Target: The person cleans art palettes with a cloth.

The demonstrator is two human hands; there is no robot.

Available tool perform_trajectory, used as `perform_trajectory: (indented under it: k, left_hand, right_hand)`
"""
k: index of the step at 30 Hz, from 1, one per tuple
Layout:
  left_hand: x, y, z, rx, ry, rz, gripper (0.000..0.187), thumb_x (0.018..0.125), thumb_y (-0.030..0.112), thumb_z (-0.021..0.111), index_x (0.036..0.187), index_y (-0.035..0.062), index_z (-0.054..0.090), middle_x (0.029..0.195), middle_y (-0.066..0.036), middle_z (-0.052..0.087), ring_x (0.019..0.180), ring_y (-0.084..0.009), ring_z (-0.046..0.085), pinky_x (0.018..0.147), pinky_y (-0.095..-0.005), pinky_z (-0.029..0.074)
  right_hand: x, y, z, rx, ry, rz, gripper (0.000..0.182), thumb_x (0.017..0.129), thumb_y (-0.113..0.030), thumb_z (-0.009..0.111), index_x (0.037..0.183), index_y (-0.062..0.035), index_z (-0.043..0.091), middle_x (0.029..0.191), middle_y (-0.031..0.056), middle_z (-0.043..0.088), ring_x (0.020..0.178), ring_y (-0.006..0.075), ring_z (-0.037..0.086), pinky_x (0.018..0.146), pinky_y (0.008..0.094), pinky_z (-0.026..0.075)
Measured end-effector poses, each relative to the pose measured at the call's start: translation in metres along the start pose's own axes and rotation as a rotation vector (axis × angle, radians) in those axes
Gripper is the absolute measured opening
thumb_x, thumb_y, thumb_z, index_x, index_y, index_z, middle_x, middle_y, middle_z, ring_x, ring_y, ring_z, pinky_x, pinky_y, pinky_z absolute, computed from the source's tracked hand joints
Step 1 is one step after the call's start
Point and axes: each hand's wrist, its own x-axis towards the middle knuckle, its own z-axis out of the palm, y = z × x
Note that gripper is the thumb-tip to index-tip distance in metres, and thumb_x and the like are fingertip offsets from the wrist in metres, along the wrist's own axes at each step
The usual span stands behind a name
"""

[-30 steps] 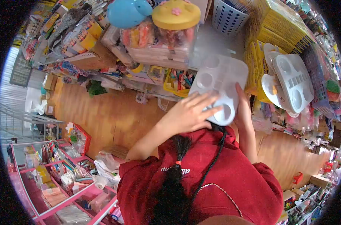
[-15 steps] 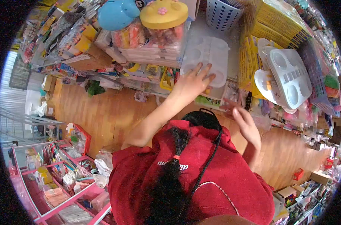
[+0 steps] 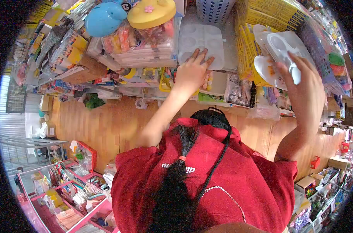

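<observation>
My left hand [image 3: 191,75] lies with its fingers spread on the near edge of a translucent white plastic paint palette [image 3: 201,40], which rests flat on the shelf. My right hand [image 3: 306,83] is over a stack of white paint palettes [image 3: 279,40] with round and slotted wells, on the right side. Its thumb and fingers are apart, the fingertips right at the front palette. A rounded white palette [image 3: 263,70] sticks out on the left of that stack, beside yellow boxes [image 3: 244,54].
A blue perforated basket [image 3: 214,11] stands behind the flat palette. To the left are clear packs [image 3: 145,54] under a yellow lid [image 3: 152,13] and a blue rounded container [image 3: 105,19]. A purple basket [image 3: 324,58] borders the right stack. Wooden floor [image 3: 110,120] lies below the shelf.
My right hand has moved up and right from the shelf's front edge to the stack of palettes. My left hand stays on the flat palette. The view has shifted slightly.
</observation>
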Motion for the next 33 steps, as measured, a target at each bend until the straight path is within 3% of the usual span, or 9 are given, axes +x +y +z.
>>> perform_trajectory:
  k: [3, 7, 16, 22, 25, 26, 29, 31, 33]
  left_hand:
    - [0.001, 0.001, -0.001, -0.023, 0.013, -0.002, 0.041, 0.074, 0.023, 0.061, 0.113, 0.015, 0.055, 0.128, -0.011, 0.046, 0.118, -0.03, 0.044, 0.087, -0.0369, 0.046]
    - [0.0, 0.001, -0.002, -0.039, 0.026, -0.001, 0.041, 0.074, 0.023, 0.061, 0.113, 0.0148, 0.055, 0.128, -0.011, 0.045, 0.118, -0.0308, 0.044, 0.088, -0.0365, 0.045]
    - [0.0, 0.0, -0.006, -0.052, 0.013, 0.012, 0.04, 0.074, 0.022, 0.061, 0.112, 0.0146, 0.056, 0.128, -0.012, 0.046, 0.117, -0.0314, 0.045, 0.085, -0.0387, 0.048]
    - [-0.001, -0.001, -0.007, -0.082, 0.001, 0.026, 0.04, 0.074, 0.022, 0.061, 0.113, 0.013, 0.055, 0.128, -0.014, 0.044, 0.118, -0.0331, 0.044, 0.087, -0.0393, 0.045]
    - [-0.002, -0.001, -0.007, -0.096, 0.006, 0.035, 0.04, 0.075, 0.021, 0.06, 0.114, 0.012, 0.054, 0.128, -0.015, 0.043, 0.118, -0.0341, 0.043, 0.09, -0.04, 0.043]
    - [-0.002, 0.0, -0.006, -0.099, 0.019, 0.036, 0.04, 0.076, 0.021, 0.06, 0.114, 0.012, 0.054, 0.128, -0.015, 0.044, 0.118, -0.0343, 0.043, 0.09, -0.0402, 0.043]
    - [-0.003, -0.001, -0.005, -0.094, 0.058, 0.052, 0.039, 0.077, 0.019, 0.058, 0.116, 0.0131, 0.053, 0.128, -0.014, 0.044, 0.118, -0.0335, 0.043, 0.092, -0.0408, 0.041]
    - [-0.005, 0.0, -0.01, -0.074, 0.081, 0.08, 0.04, 0.08, 0.016, 0.056, 0.119, 0.0153, 0.05, 0.13, -0.011, 0.042, 0.12, -0.0314, 0.041, 0.095, -0.041, 0.039]
    - [-0.01, 0.002, -0.018, -0.185, 0.154, 0.086, 0.035, 0.079, 0.013, 0.056, 0.114, 0.0137, 0.054, 0.126, -0.01, 0.047, 0.115, -0.0292, 0.046, 0.092, -0.0401, 0.041]
  right_hand:
    - [0.002, -0.005, -0.001, 0.061, -0.155, 0.035, 0.028, 0.08, -0.026, 0.058, 0.098, -0.0058, 0.063, 0.095, 0.0101, 0.061, 0.088, 0.0286, 0.058, 0.074, 0.0355, 0.045]
    - [0.001, 0.005, 0.011, 0.032, -0.055, 0.0, 0.024, 0.08, -0.024, 0.058, 0.094, -0.0056, 0.063, 0.09, 0.0081, 0.06, 0.084, 0.0269, 0.059, 0.071, 0.0363, 0.046]
    - [0.005, 0.006, 0.001, 0.203, -0.164, 0.06, 0.022, 0.083, -0.022, 0.054, 0.1, -0.0098, 0.063, 0.097, 0.0094, 0.062, 0.083, 0.0274, 0.059, 0.073, 0.0358, 0.046]
    - [0.013, 0.02, 0.004, -0.03, 0.254, -0.112, 0.026, 0.085, -0.016, 0.052, 0.109, -0.0123, 0.058, 0.093, 0.0095, 0.056, 0.086, 0.0258, 0.056, 0.073, 0.0349, 0.045]
    - [0.015, 0.027, -0.002, -0.106, 0.25, -0.188, 0.03, 0.083, -0.014, 0.053, 0.113, -0.0136, 0.056, 0.09, 0.0085, 0.053, 0.085, 0.0258, 0.055, 0.072, 0.0347, 0.044]
    - [0.016, 0.03, -0.004, -0.144, 0.186, -0.159, 0.029, 0.081, -0.013, 0.056, 0.11, -0.0123, 0.059, 0.09, 0.0076, 0.055, 0.084, 0.0235, 0.055, 0.072, 0.0323, 0.044]
    - [0.014, 0.033, -0.019, -0.05, 0.363, -0.191, 0.024, 0.08, -0.01, 0.058, 0.103, -0.0105, 0.063, 0.086, 0.0073, 0.057, 0.079, 0.0215, 0.056, 0.071, 0.03, 0.044]
    - [0.005, 0.045, -0.033, 0.068, 0.455, -0.201, 0.023, 0.081, -0.002, 0.059, 0.103, -0.0033, 0.063, 0.092, 0.0095, 0.062, 0.083, 0.0183, 0.059, 0.072, 0.0286, 0.047]
    - [-0.011, 0.039, -0.04, 0.116, 0.586, -0.169, 0.019, 0.079, -0.003, 0.061, 0.098, 0.0007, 0.064, 0.088, 0.0102, 0.064, 0.078, 0.022, 0.061, 0.069, 0.032, 0.049]
